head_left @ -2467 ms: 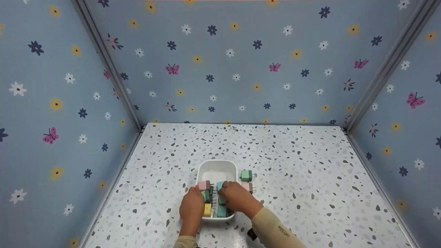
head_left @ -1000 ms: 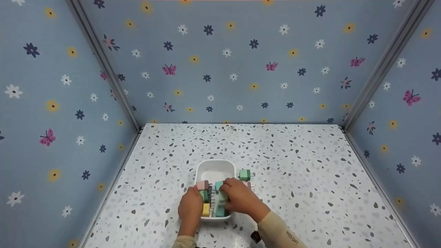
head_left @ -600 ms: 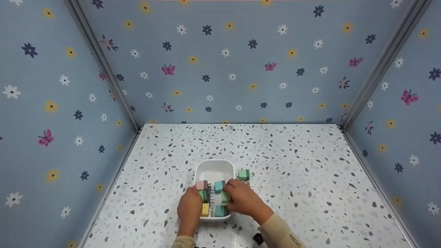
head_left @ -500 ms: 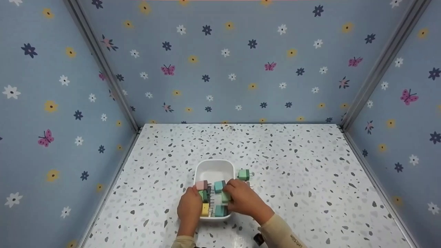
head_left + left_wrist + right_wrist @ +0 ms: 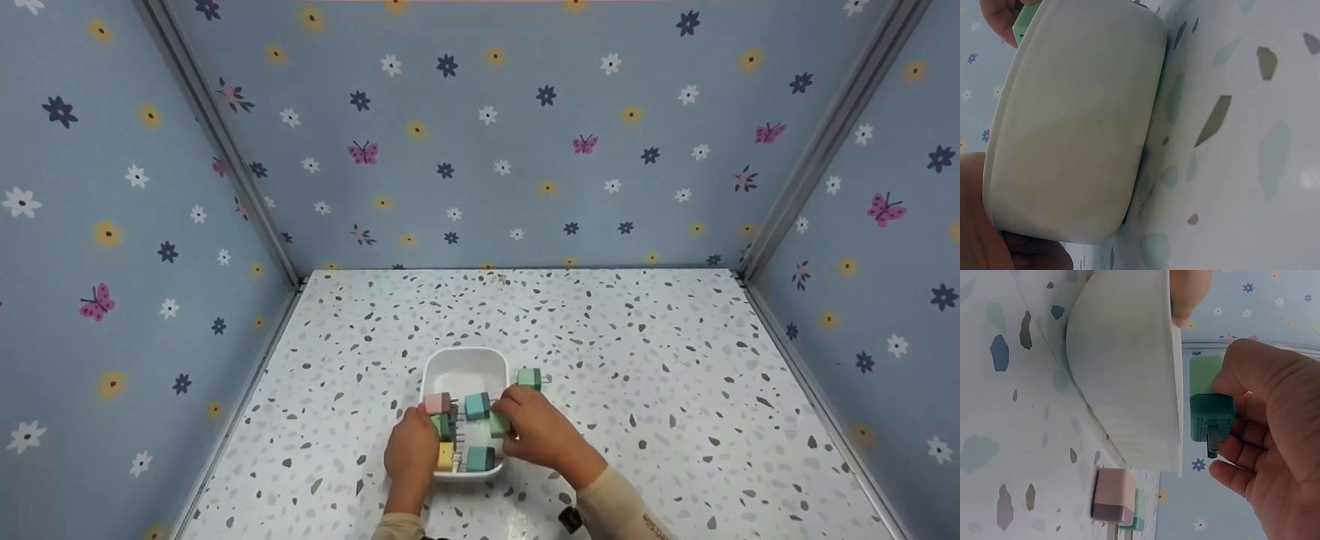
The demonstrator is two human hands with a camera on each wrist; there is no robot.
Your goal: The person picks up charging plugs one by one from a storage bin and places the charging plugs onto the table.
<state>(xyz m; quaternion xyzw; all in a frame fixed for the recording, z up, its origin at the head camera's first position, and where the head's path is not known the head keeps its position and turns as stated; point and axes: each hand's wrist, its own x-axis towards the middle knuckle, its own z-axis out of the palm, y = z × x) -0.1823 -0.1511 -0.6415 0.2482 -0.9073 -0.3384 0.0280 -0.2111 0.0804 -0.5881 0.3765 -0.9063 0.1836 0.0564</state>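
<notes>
My left hand (image 5: 411, 450) grips the left side of a white tub (image 5: 466, 355), its thumb near the rim. In the right wrist view, my right hand (image 5: 1280, 422) pinches a light and dark green charger plug (image 5: 1211, 394) by its body, prongs exposed, beside the tub's rim. In the head view this plug is at the tub's right edge, partly covered by the fingers. Inside the tub, a pink plug (image 5: 437, 403), a green plug (image 5: 440, 427) and a yellow plug (image 5: 446, 456) line the left side. Two teal plugs, one far (image 5: 477, 406) and one near (image 5: 480, 458), sit on the right.
On the speckled table (image 5: 637, 337), another green plug (image 5: 529, 378) lies right of the tub. A pink plug (image 5: 1113, 495) lies there too, hidden by my right hand in the head view. Flowered walls (image 5: 480, 135) enclose the table. A small dark object (image 5: 570, 519) is beside the right sleeve.
My right hand has shifted right, drawing the pinched green plug away from the teal plugs to the tub's right edge. The left hand keeps its hold on the tub.
</notes>
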